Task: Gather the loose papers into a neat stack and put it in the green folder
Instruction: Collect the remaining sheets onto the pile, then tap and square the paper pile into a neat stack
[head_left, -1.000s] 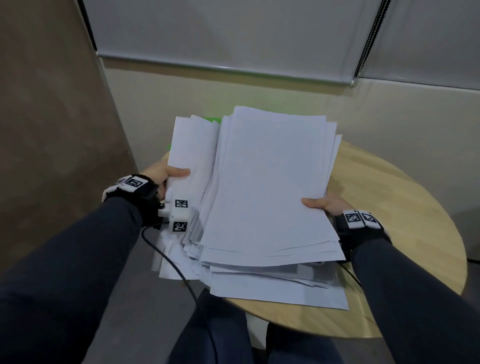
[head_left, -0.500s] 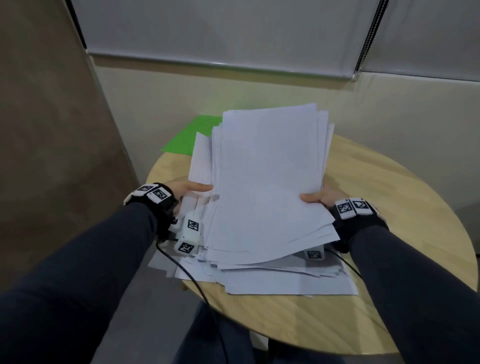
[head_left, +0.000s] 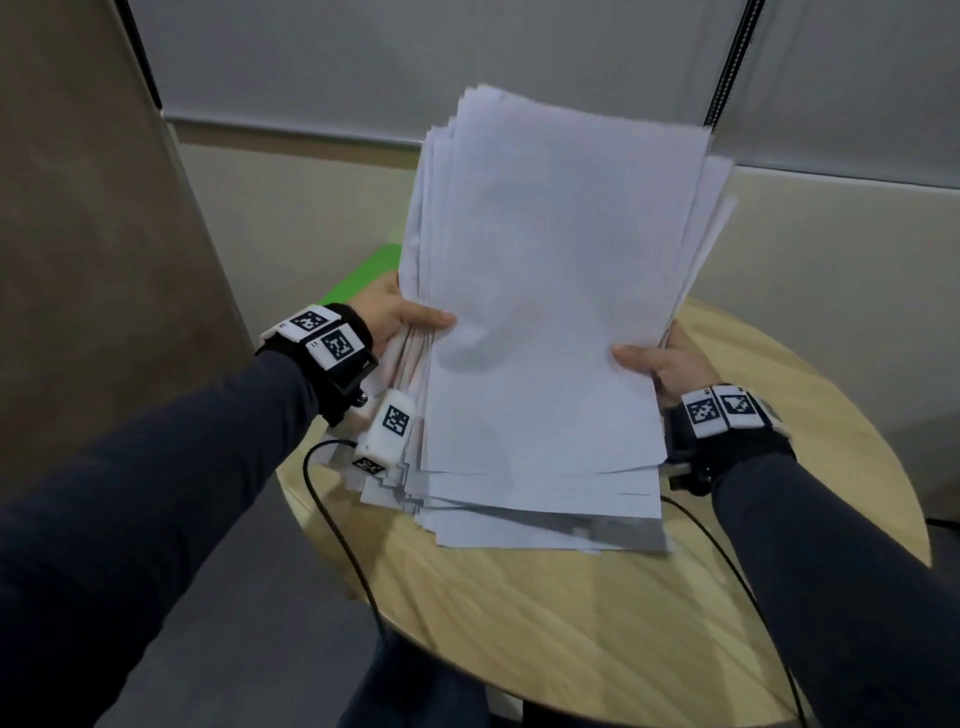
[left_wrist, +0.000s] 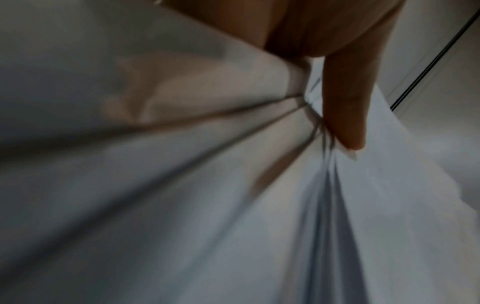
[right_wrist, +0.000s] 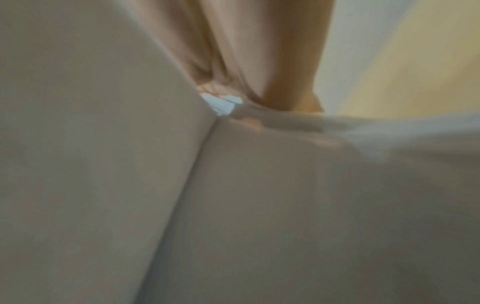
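fingers: our left hand (head_left: 397, 312) and right hand (head_left: 670, 361) pinched the paper stack (head_left: 550, 291) by its side edges, thumbs on top.
stack: tilted up, lower edge on the round wooden table (head_left: 597, 613).
folder: green folder (head_left: 363, 273) lay behind, mostly hidden.
room: grey blind, beige wall.

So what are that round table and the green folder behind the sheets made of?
The table looks like pale wood or wood-look laminate: streaky grain, faint sheen. The green folder is smooth, bright and flat, probably plastic or coated card; too little shows to say. The sheets are plain white matte paper.
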